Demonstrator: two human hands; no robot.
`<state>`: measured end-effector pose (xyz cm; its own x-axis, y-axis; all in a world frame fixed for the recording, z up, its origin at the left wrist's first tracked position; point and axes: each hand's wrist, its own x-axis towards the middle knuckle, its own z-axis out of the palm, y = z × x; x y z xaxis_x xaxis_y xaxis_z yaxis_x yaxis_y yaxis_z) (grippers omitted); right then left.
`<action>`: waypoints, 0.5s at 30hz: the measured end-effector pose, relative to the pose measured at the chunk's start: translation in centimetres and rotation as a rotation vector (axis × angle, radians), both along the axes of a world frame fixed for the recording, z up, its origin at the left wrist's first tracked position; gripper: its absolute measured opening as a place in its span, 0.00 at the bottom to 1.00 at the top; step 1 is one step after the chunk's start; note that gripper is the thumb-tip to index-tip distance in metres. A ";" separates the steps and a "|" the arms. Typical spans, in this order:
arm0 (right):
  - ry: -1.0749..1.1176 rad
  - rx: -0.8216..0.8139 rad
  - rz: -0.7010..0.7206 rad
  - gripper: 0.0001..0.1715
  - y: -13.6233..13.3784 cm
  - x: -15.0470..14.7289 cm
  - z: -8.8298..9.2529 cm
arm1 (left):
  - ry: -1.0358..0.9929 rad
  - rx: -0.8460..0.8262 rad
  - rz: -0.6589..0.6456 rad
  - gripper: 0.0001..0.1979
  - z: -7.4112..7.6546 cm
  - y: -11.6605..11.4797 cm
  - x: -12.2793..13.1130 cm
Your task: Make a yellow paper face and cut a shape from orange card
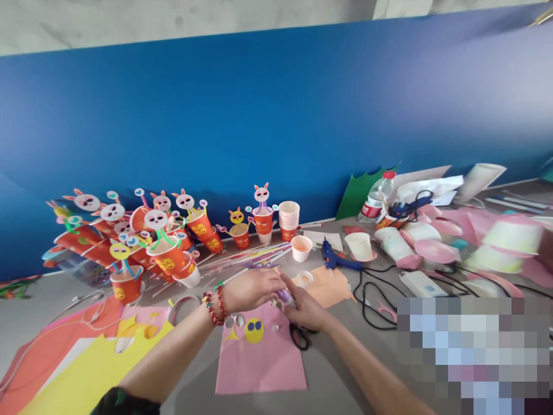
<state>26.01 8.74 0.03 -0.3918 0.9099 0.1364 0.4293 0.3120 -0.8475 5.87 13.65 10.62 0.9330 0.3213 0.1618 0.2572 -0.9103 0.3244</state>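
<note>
Over the pink sheet (261,369) my two hands meet. My right hand (306,308) is closed around a small purple tube-like thing (285,297); its exact kind is not clear. My left hand (254,288), with red beads at the wrist, has its fingers closed at the upper end of that tube; what they pinch is hidden. Just below lies a yellow paper face (254,330) with two dark blue eyes, beside a yellow paper scrap (233,334) and small pale discs. Black-handled scissors (301,339) lie by the sheet's right edge, partly under my right hand.
Orange cups with paper rabbit faces (166,253) crowd the left back. Behind my hands stand stacked cups (288,219) and a blue glue gun (334,256). Black cables (367,294), a bottle (380,199) and pink-and-white cup pieces (432,242) fill the right. Yellow paper (95,374) lies left.
</note>
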 end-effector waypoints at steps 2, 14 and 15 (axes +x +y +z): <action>0.024 0.025 0.009 0.53 0.0 -0.1 -0.2 | -0.041 -0.031 0.019 0.11 -0.5 0.2 -0.1; 0.305 0.114 -0.024 0.51 -0.5 -0.7 1.7 | -0.296 -0.455 0.108 0.15 -2.4 -0.6 0.5; 0.364 0.105 -0.044 0.50 -0.5 -0.7 1.8 | -0.329 -0.492 0.144 0.16 -2.4 -0.7 0.8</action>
<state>25.36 8.29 1.85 -0.2616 0.8984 0.3527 0.1204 0.3930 -0.9116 6.68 12.96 8.24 0.8012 0.5505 0.2348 0.1813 -0.5972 0.7814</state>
